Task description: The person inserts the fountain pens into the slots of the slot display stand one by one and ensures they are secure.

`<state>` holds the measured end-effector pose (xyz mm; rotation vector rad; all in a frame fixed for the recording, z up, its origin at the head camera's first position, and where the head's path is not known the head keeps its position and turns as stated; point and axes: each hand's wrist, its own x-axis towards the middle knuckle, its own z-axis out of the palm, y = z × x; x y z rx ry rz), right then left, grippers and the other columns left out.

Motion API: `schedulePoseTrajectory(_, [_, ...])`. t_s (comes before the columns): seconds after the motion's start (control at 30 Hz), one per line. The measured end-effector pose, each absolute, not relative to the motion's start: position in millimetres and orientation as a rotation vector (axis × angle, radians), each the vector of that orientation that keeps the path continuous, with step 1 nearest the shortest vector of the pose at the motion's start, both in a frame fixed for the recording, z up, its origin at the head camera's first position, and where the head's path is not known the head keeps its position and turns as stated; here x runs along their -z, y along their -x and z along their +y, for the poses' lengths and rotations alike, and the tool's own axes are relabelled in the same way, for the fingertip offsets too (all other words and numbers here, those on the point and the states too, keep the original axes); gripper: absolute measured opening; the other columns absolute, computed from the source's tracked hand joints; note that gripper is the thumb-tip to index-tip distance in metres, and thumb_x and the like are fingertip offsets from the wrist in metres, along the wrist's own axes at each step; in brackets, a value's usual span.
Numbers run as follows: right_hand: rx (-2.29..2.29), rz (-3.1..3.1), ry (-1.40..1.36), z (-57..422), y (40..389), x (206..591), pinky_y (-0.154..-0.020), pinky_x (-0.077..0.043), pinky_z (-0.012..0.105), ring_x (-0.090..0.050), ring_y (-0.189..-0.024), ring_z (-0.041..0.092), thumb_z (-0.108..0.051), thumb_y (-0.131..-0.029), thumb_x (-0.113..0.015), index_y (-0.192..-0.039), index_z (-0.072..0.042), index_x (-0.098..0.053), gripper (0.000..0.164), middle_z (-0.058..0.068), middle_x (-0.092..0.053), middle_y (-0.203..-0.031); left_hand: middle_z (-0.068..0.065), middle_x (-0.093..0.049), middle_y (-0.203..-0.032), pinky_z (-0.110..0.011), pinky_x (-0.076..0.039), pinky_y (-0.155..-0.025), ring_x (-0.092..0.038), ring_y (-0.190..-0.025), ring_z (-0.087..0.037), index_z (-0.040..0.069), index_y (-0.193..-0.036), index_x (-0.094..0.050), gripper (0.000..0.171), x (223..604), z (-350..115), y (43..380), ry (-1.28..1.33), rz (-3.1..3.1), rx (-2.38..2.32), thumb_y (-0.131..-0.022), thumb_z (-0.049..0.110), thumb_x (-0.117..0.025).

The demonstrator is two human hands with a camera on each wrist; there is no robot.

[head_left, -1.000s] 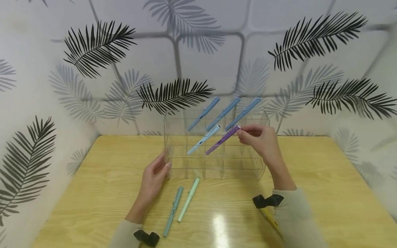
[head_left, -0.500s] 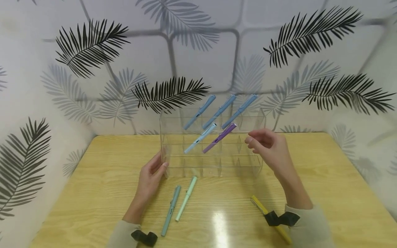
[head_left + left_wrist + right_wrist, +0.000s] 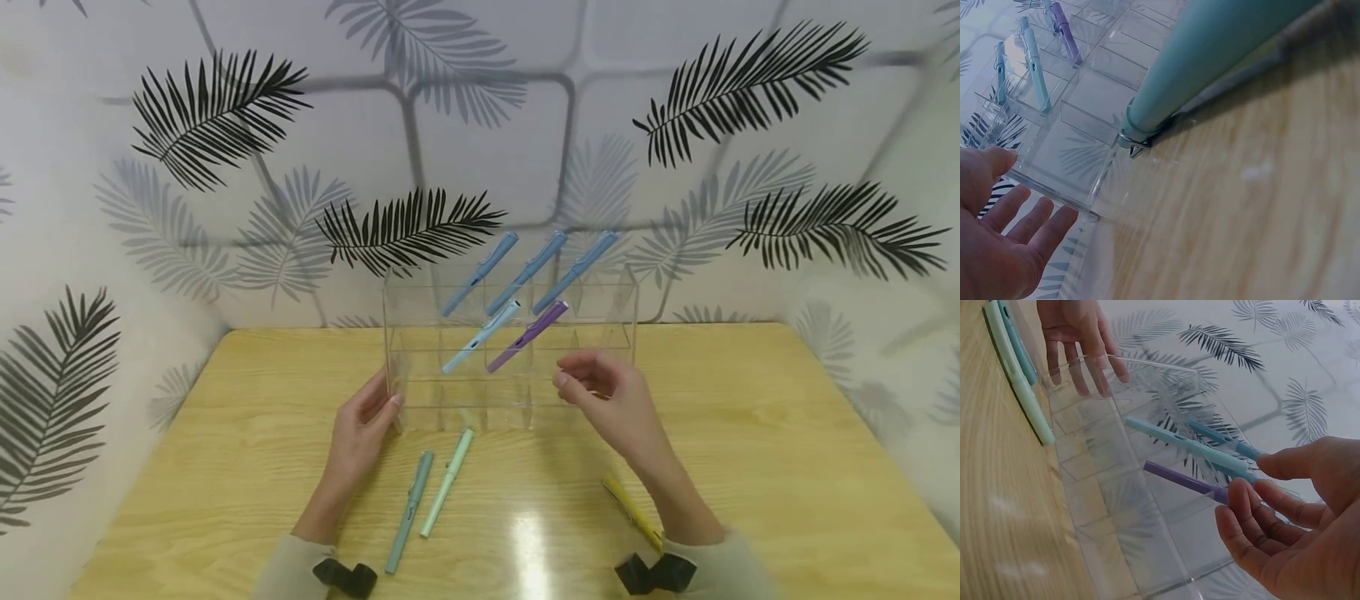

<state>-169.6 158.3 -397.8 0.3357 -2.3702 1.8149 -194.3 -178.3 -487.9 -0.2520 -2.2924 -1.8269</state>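
Note:
A clear tiered pen stand (image 3: 465,407) stands on the table near the wall. My left hand (image 3: 360,429) holds its left side panel, thumb at the front edge and fingers along the outer face. On the top tier three blue pens (image 3: 527,273) lean in a row. Below them, a light blue pen (image 3: 480,337) and a purple pen (image 3: 527,337) sit side by side, slanted the same way. My right hand (image 3: 615,400), fingers loosely bent and holding nothing, hovers before the stand's lower right part. In the right wrist view, its fingertips overlap the ends of the pens.
On the wooden table (image 3: 247,467) a teal pen (image 3: 409,512) and a mint green pen (image 3: 447,483) lie in front of the stand. A yellow pen (image 3: 632,510) lies partly hidden beneath the right forearm. Behind rises a leaf-patterned wall (image 3: 495,150).
My right hand has let go of the purple pen, drawn back to the right, then come down and left before the stand. My left hand stays at the stand's side.

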Motion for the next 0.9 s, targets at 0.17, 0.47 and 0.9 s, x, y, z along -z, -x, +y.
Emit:
schedulePoseTrajectory(0.17, [-1.839, -2.328, -0.333, 137, 163, 408, -0.076, -0.062, 0.027, -0.071, -0.087, 0.019, -0.009, -0.098, -0.071, -0.113, 0.000, -0.068, 0.018, 0.013, -0.071, -0.098, -0.023, -0.051, -0.149, -0.024, -0.053, -0.098, -0.055, -0.132, -0.042, 0.002, -0.152, -0.047, 0.050, 489, -177, 194, 0.289, -2.274, 1.832, -0.104, 0.009, -0.061])
schedulePoseTrajectory(0.47, [-1.785, -2.465, -0.375, 97, 153, 437, -0.072, -0.062, 0.026, -0.070, -0.084, 0.018, -0.011, -0.094, -0.075, -0.108, -0.004, -0.071, 0.015, 0.004, -0.071, -0.093, -0.020, -0.050, -0.151, -0.028, -0.051, -0.102, -0.054, -0.133, -0.039, 0.002, -0.151, -0.048, 0.050, 487, -178, 193, 0.285, -2.290, 1.815, -0.104, 0.010, -0.062])
schedulePoseTrajectory(0.9, [-1.697, -2.695, -0.505, 74, 145, 463, -0.076, -0.061, 0.029, -0.069, -0.087, 0.021, -0.016, -0.096, -0.073, -0.123, 0.004, -0.064, 0.034, 0.008, -0.068, -0.099, -0.021, -0.051, -0.150, -0.036, -0.052, -0.104, -0.055, -0.133, -0.039, 0.002, -0.152, -0.048, 0.050, 487, -177, 194, 0.257, -2.305, 1.830, -0.104, 0.009, -0.062])
